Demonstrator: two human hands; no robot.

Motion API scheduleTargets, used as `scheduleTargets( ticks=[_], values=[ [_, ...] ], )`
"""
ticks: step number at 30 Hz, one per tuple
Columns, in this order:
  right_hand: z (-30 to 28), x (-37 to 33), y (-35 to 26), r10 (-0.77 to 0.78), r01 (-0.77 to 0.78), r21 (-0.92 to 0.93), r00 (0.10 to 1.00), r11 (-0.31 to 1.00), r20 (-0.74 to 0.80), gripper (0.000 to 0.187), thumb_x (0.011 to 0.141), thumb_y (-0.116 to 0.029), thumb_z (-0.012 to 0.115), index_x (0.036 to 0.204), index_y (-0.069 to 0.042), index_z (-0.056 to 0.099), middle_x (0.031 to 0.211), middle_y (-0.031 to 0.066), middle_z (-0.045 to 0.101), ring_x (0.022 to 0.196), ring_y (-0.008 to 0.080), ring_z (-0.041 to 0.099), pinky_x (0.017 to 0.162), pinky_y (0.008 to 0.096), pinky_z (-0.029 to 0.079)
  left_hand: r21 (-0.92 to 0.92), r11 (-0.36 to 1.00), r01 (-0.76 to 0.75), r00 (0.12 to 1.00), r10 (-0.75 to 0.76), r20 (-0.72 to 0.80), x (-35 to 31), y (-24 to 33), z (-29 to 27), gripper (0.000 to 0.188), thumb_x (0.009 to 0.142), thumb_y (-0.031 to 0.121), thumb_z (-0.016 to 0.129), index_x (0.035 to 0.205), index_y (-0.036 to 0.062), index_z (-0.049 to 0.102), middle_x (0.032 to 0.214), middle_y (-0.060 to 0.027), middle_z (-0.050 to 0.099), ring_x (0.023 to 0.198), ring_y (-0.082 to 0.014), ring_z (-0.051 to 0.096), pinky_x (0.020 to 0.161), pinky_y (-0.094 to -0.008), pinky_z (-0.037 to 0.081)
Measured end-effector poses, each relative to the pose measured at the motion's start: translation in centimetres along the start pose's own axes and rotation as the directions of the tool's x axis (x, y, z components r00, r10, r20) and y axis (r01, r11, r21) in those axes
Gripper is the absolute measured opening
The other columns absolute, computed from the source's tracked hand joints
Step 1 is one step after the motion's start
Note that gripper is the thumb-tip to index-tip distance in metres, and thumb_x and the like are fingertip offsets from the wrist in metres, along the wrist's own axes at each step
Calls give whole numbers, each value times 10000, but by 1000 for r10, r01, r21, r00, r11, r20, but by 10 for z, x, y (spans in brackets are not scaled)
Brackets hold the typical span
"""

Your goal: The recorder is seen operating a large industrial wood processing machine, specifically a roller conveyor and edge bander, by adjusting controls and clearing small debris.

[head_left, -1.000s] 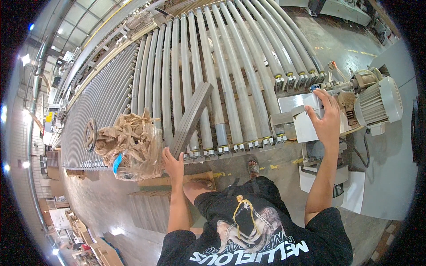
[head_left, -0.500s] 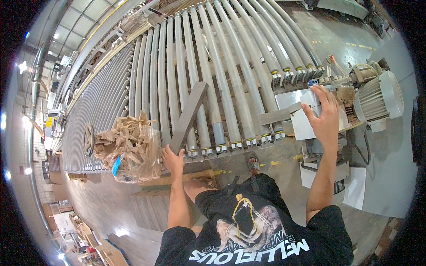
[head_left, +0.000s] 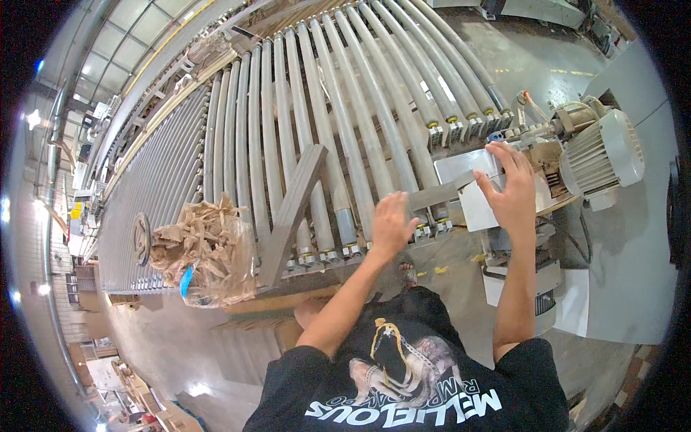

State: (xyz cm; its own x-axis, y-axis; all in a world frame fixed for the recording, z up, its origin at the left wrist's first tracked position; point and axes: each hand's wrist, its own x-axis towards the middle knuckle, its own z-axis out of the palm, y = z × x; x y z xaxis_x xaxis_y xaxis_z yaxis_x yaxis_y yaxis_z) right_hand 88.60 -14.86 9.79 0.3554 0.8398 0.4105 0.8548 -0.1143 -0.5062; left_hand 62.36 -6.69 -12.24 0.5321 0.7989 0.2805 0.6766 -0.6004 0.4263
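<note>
A short grey strip point(head_left: 437, 195) lies across the roller ends, its right end at the small machine's metal plates. My left hand point(head_left: 392, 225) is beside the strip's left end, fingers stretched forward and slightly blurred; I cannot tell whether it touches the strip. My right hand point(head_left: 512, 187) is over the machine's white block point(head_left: 482, 207), fingers spread and thumb near the strip's right end. Behind it shows a shiny metal plate point(head_left: 464, 165). Left of my left hand, a stack of long grey-brown strips point(head_left: 291, 219) rests slantwise on the rollers point(head_left: 345, 137).
A clear plastic bag of crumpled brown paper point(head_left: 205, 252) sits left of the strips, beside a handwheel point(head_left: 142, 239). A ribbed grey motor point(head_left: 601, 162) juts out at the right, with a cable hanging below. More rollers stretch away to the far left.
My left hand has left the near end of the long strips and moved right to the short strip's left end. My right hand stays at the machine. The view has shifted slightly.
</note>
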Motion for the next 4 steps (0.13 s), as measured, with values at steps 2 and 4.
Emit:
scheduleTargets(
  ticks=[2,4],
  values=[
    [-3,-1,1,8,-8,0,1000,1000,-3,489,908,-267,826,1336,-76,687,1412,127,679,1387,351,579,1207,494,410,70,994,-84,992,76,105,20,33,17,740,930,405,811,1509,25,549,1535,-218,546,1465,-431,472,1261,-518,358],
    [-2,-1,5,1,-1,-4,1000,1000,9,502,902,-275,833,1348,-94,688,1421,128,677,1405,359,568,1219,491,398,194,972,-136,984,110,142,27,43,37,868,889,388,848,1591,44,469,1559,-203,528,1489,-411,452,1297,-495,317]
  ],
)
